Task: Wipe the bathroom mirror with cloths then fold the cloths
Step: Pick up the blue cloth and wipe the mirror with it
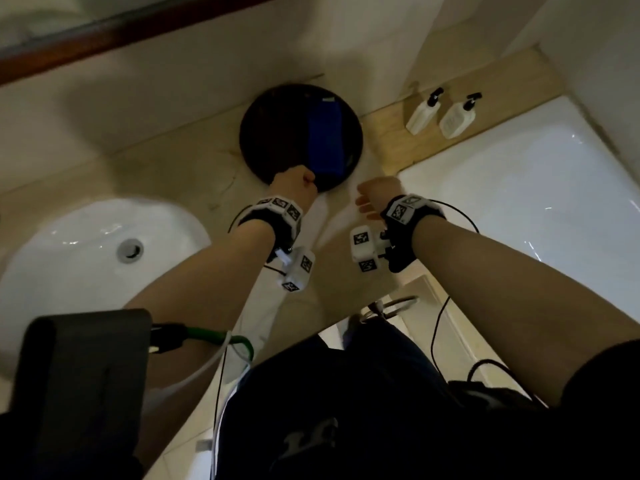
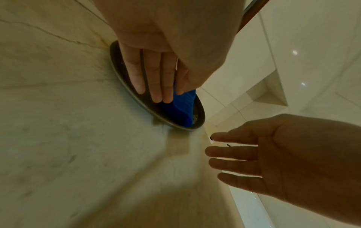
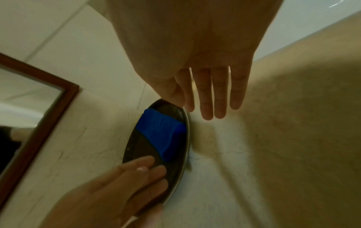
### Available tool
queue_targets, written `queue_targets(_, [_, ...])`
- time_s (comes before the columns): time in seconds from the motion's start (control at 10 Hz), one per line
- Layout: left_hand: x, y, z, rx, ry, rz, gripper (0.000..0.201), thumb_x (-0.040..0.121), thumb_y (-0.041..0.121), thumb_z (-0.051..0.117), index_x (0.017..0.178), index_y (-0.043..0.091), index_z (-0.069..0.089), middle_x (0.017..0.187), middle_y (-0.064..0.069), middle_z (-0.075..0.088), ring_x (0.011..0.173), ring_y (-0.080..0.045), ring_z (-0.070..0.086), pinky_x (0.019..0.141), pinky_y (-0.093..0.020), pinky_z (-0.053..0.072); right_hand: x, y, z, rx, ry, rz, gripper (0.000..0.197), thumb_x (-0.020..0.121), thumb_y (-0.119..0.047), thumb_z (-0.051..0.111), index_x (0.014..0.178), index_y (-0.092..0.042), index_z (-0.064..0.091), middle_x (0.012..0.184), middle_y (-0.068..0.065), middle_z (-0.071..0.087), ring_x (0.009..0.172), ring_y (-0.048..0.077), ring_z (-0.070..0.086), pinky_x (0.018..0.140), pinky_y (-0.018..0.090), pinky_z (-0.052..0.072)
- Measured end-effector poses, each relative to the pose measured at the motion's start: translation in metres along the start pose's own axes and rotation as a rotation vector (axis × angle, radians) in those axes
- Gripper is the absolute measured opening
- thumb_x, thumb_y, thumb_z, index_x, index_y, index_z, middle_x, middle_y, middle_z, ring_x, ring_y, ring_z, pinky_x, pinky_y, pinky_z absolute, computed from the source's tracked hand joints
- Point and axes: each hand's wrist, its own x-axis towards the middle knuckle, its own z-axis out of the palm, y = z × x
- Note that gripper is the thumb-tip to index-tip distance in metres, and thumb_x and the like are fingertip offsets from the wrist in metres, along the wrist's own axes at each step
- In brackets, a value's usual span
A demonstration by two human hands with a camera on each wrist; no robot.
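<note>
Left grip stretched out flat, fingers straight and together, reaching over the near edge of the round dark tray, holding nothing; whether the fingertips touch the tray floor cannot be told. Folded blue cloth lying inside the tray, just beyond and to the right of the left fingertips, apart from both grips in the right wrist view. Right grip spread open and empty, fingers straight and slightly splayed, hovering above the marble bench just right of the tray rim. Two white pump bottles standing farther off beyond the right grip. White basin set into the bench to the left of the left grip. Wood-framed mirror on the wall beyond the tray.
</note>
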Motion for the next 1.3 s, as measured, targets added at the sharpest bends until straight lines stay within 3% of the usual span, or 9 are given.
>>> queue_targets(0.1, [0.021, 0.006, 0.001, -0.026, 0.025, -0.027, 0.030, 0.091, 0.021, 0.048, 0.118, 0.024, 0.060, 0.117, -0.005, 0.063, 0.099, -0.025, 0.061, 0.082, -0.030, 0.050, 0.027, -0.012, 0.000, -0.072, -0.018, -0.063, 0.035, 0.093, -0.014, 0.053, 0.126, -0.002, 0.057, 0.106, 0.012, 0.065, 0.082, 0.020, 0.062, 0.066, 0.030, 0.054])
queue_targets(0.2, [0.034, 0.009, 0.005, 0.035, 0.062, -0.016, 0.031, 0.091, 0.021, 0.051, 0.121, 0.024, 0.059, 0.120, -0.006, 0.061, 0.102, -0.026, 0.060, 0.086, -0.037, 0.052, 0.063, -0.025, 0.004, -0.183, -0.074, -0.134, 0.032, 0.093, -0.015, 0.054, 0.122, -0.004, 0.060, 0.099, 0.011, 0.066, 0.077, 0.018, 0.061, 0.066, 0.029, 0.053])
queue_targets(0.3, [0.047, 0.013, 0.014, 0.165, 0.072, 0.023, 0.035, 0.090, 0.022, 0.055, 0.125, 0.023, 0.055, 0.129, -0.008, 0.050, 0.110, -0.028, 0.054, 0.088, -0.039, 0.048, 0.074, -0.039, 0.001, -0.244, -0.152, -0.131, 0.031, 0.091, -0.013, 0.055, 0.119, 0.000, 0.060, 0.080, 0.005, 0.063, 0.060, 0.013, 0.061, 0.047, 0.020, 0.046])
queue_targets(0.4, [0.060, 0.020, 0.023, 0.254, 0.056, 0.046, 0.043, 0.087, 0.023, 0.061, 0.128, 0.023, 0.051, 0.136, -0.006, 0.042, 0.116, -0.027, 0.049, 0.090, -0.041, 0.048, 0.091, -0.045, 0.000, -0.289, -0.173, -0.128, 0.033, 0.089, -0.014, 0.056, 0.117, 0.003, 0.059, 0.092, 0.013, 0.067, 0.067, 0.019, 0.065, 0.048, 0.022, 0.047])
queue_targets(0.7, [0.074, 0.038, 0.034, 0.345, 0.043, -0.044, 0.053, 0.076, 0.041, 0.070, 0.119, 0.020, 0.047, 0.134, -0.012, 0.037, 0.111, -0.032, 0.048, 0.082, -0.041, 0.048, 0.110, -0.076, -0.001, -0.289, -0.254, -0.161, 0.015, 0.078, -0.019, 0.063, 0.077, -0.005, 0.061, 0.072, 0.019, 0.068, 0.061, 0.030, 0.067, 0.065, 0.043, 0.058])
queue_targets(0.8, [0.072, 0.034, 0.029, 0.157, 0.150, -0.067, 0.037, 0.081, 0.031, 0.066, 0.113, 0.016, 0.054, 0.124, -0.008, 0.051, 0.102, -0.027, 0.055, 0.081, -0.037, 0.046, 0.111, -0.079, 0.005, -0.266, -0.230, -0.245, 0.020, 0.070, -0.033, 0.061, 0.068, -0.014, 0.057, 0.082, 0.018, 0.067, 0.083, 0.038, 0.067, 0.076, 0.055, 0.055])
queue_targets(0.9, [0.074, 0.031, 0.022, -0.186, 0.216, -0.259, 0.033, 0.084, 0.028, 0.065, 0.113, 0.015, 0.056, 0.102, -0.002, 0.059, 0.093, -0.020, 0.058, 0.080, -0.034, 0.049, 0.108, -0.079, 0.007, -0.204, -0.282, -0.252, 0.010, 0.084, -0.024, 0.052, 0.076, -0.022, 0.058, 0.095, 0.008, 0.065, 0.089, 0.031, 0.066, 0.082, 0.050, 0.056])
queue_targets(1.1, [0.075, 0.032, 0.010, -0.944, 0.237, -0.501, 0.031, 0.088, 0.021, 0.066, 0.113, 0.007, 0.055, 0.110, -0.018, 0.064, 0.097, -0.033, 0.065, 0.078, -0.048, 0.057, 0.088, -0.073, 0.010, -0.212, -0.326, -0.455, 0.044, 0.073, -0.014, 0.070, 0.113, -0.025, 0.059, 0.104, 0.002, 0.063, 0.093, 0.017, 0.059, 0.072, 0.027, 0.051])
queue_targets(1.3, [0.067, 0.028, 0.009, -0.971, 0.263, -0.440, 0.034, 0.087, 0.021, 0.069, 0.116, 0.007, 0.058, 0.106, -0.012, 0.065, 0.093, -0.025, 0.065, 0.066, -0.031, 0.056, 0.088, -0.077, 0.001, -0.409, -0.208, -0.636, 0.037, 0.079, -0.008, 0.068, 0.114, -0.019, 0.065, 0.110, 0.000, 0.066, 0.095, 0.011, 0.059, 0.078, 0.016, 0.042])
